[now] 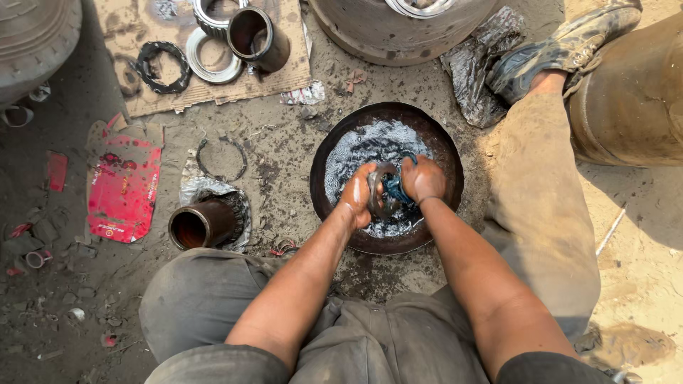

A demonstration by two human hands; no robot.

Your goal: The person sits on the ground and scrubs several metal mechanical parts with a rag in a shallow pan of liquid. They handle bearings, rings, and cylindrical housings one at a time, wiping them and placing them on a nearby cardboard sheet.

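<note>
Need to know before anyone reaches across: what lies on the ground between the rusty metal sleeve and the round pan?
In the head view, only bare, oil-stained dirt lies between the rusty sleeve and the pan, apart from the crumpled foil under the sleeve and small scraps.

To your left, a rusty metal sleeve [203, 224] lay on its side on crumpled foil, with a thin wire clip [221, 158] just above it and a torn red carton [122, 186] flattened beside. Further up, you had a cardboard sheet [284, 67] carrying a dark cylinder [258, 38] and flat rings [211, 55]. A greasy rag [475, 67] lay near your shoe [562, 48].
</note>
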